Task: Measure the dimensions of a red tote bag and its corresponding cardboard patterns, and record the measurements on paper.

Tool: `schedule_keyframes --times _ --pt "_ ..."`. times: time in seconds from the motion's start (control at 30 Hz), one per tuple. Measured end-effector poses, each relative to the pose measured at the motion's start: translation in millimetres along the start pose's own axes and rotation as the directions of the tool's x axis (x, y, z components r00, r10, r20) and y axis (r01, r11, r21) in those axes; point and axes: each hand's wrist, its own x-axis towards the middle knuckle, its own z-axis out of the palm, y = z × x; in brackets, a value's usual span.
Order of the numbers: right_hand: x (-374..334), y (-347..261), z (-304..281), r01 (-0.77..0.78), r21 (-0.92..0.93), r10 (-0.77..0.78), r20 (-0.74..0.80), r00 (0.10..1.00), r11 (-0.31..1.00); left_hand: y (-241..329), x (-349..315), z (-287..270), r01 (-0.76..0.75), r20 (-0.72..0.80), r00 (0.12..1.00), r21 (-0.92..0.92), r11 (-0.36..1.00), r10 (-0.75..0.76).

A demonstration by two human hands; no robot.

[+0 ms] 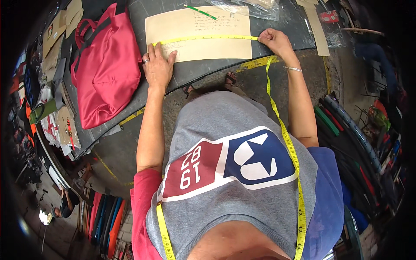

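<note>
A yellow tape measure (208, 38) is stretched straight across a sheet of tan paper (216, 50) that carries handwriting. At the sheet's left edge my left hand (157, 67) lies with fingers extended, the fingertips pressing the tape's end down. Just past the right edge my right hand (277, 42) pinches the tape between thumb and fingers. From there the tape drops past the table edge, runs up over my chest and around my neck. A green pencil (201, 12) rests at an angle on the paper's upper edge.
A shiny red fabric bag (110, 73) with handles lies on the dark table (190, 73), left of my left arm. Clear plastic (260, 8) and tan paper strips (318, 32) are at the back right. Fabric rolls (351, 130) stand at right; another person (67, 201) is far left.
</note>
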Motion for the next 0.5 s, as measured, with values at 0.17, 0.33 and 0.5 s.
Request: schedule_keyframes --times 0.17,0.33,0.5 --pt "0.5 -7.6 3.3 -0.004 -0.010 0.004 -0.013 1.000 1.000 -3.3 -0.2 -0.6 0.014 0.025 1.000 0.018 1.000 -0.015" --pt "3.4 6.8 4.8 0.023 -0.028 -0.023 -0.022 0.999 0.999 3.7 -3.8 6.9 0.021 -0.024 1.000 0.039 0.999 -0.020" --pt "2.1 7.4 5.5 -0.008 0.067 0.007 0.009 1.000 0.998 5.3 -5.5 7.0 0.039 -0.018 0.999 -0.019 0.999 -0.039"
